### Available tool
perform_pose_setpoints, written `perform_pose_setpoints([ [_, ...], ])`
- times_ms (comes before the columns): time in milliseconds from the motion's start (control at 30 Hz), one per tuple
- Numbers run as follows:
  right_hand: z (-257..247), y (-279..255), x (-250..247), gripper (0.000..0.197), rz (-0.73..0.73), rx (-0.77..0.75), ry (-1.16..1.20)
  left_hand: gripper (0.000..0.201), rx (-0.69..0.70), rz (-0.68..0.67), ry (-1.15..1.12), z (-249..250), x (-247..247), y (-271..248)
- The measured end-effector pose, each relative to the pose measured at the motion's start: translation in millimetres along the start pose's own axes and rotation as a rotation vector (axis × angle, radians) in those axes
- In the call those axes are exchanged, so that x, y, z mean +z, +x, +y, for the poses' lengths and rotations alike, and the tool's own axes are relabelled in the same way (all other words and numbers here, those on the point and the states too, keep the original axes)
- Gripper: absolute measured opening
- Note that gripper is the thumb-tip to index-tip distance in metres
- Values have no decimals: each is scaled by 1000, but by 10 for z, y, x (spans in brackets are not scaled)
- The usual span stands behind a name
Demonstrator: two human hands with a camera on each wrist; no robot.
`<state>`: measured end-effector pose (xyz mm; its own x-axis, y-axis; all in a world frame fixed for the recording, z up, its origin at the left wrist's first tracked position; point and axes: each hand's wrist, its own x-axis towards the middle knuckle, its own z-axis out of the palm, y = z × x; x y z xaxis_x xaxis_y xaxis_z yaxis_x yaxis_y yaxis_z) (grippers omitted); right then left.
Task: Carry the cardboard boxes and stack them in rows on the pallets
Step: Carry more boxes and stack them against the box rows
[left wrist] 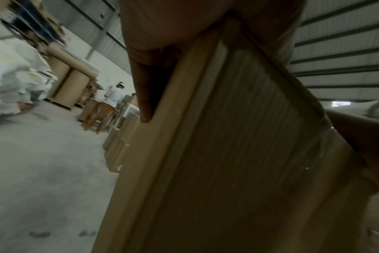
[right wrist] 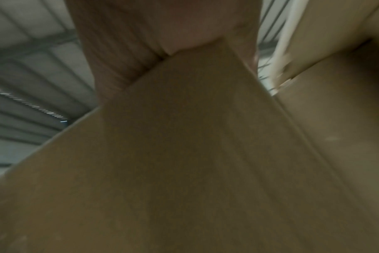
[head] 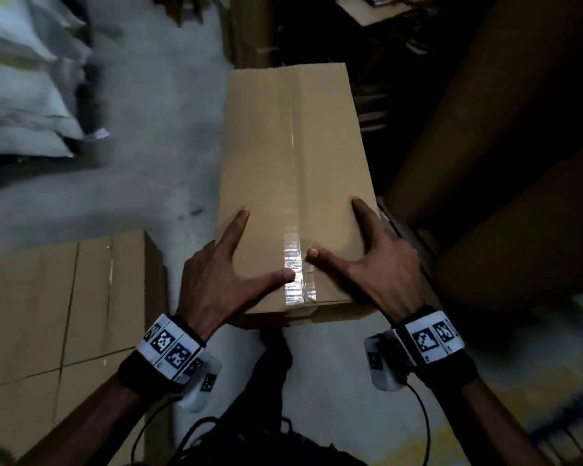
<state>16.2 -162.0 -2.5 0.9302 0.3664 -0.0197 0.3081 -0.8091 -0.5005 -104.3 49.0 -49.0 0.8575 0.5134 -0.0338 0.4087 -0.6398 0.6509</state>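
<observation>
A long brown cardboard box [head: 290, 169], sealed with clear tape down its middle, is held out in front of me above the floor. My left hand [head: 265, 245] grips its near left corner, thumb and forefinger spread on top and the other fingers down the side. My right hand [head: 334, 230] grips the near right corner the same way. In the left wrist view the box [left wrist: 227, 154] fills the frame, with a finger [left wrist: 145, 95] pressed along its edge. The right wrist view shows the box [right wrist: 184, 162] against my palm, blurred.
Stacked cardboard boxes [head: 58, 304] stand low at my left. Big brown paper rolls [head: 502, 163] rise close on the right. White sacks [head: 21, 95] lie at the far left. Grey concrete floor [head: 155, 146] stretches ahead. A person [left wrist: 116, 95] stands far off among boxes.
</observation>
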Motion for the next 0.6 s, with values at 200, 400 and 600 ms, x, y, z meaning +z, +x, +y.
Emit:
perform_pose_setpoints([
  [200,-507,1864,312,118,-75,-113,-91,126,-104,77,19,-206,-122,1549],
  [400,-1378,3618,622,115,-137,-240,-40,128,-243,198,-6,-515,-592,3099],
  [600,-2254,4834,1145,116,-194,-366,-2,124,-355,306,23,-954,-1158,4121],
])
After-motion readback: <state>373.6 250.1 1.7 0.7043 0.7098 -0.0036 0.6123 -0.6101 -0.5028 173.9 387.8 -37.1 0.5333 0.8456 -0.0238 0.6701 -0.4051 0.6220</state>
